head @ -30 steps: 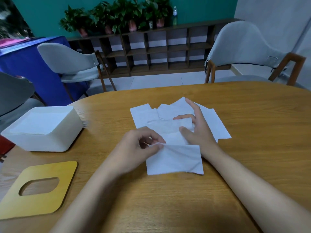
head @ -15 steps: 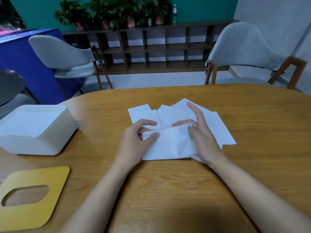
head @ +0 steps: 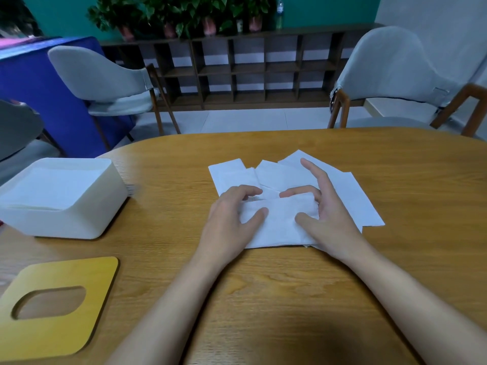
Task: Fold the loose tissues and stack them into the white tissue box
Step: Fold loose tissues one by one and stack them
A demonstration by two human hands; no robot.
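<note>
A folded white tissue [head: 276, 225] lies on the wooden table [head: 395, 180], on top of several loose white tissues [head: 340, 196] spread behind it. My left hand [head: 232, 219] rests on the folded tissue's left side, fingers curved over its far edge and thumb on top. My right hand [head: 324, 212] rests on its right side, thumb pressing the top, index finger bent at the far edge, other fingers stretched over the loose tissues. The white tissue box [head: 87, 219] stands open at the left with flat tissues inside.
A yellow wooden lid [head: 66, 333] with an oval slot lies at the near left. Grey chairs [head: 390, 75] stand beyond the table's far edge, with a dark shelf and plants against the green wall.
The near half of the tissue has been folded away from me onto its far half. Both hands moved forward and now lie on the folded tissue. The left hand's pinch has loosened.
</note>
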